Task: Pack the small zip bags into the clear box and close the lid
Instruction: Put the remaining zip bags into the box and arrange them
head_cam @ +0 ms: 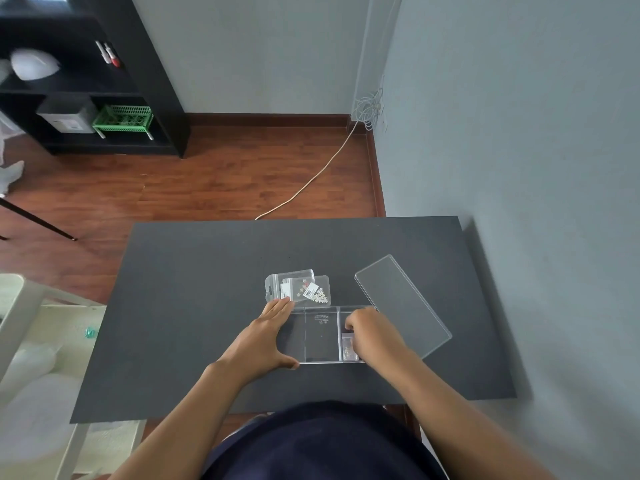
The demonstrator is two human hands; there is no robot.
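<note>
Bracing the clear box [320, 336] is what my left hand [268, 336] is doing: fingers spread flat along its left end, thumb hooked on the near corner, so the hand is open and pressing, not pinching. My right hand [372, 336] is curling down into the right compartment, fingertips bunched together over a small zip bag [349, 348] lying there; whether I am actually clamping the bag I cannot tell, since my knuckles are hiding the contact.

I am working on a dark grey table [207, 306], pushed against a grey wall [519, 133] on my right. The box is sitting near the middle of it, long axis running left to right across me, split by two dividers into three compartments. A faint printed mark is showing on the floor of the middle compartment, too small to read. The lid [403, 303] is lying flat on the table, touching the box's far right corner, its long axis slanting from far left to near right.

Just beyond the box, near my left fingertips, two more zip bags [299, 287] are overlapping, hang holes pointing left. The upper one is holding small pale flower-shaped pieces and is carrying a white barcode sticker [310, 291], digits illegible.
</note>
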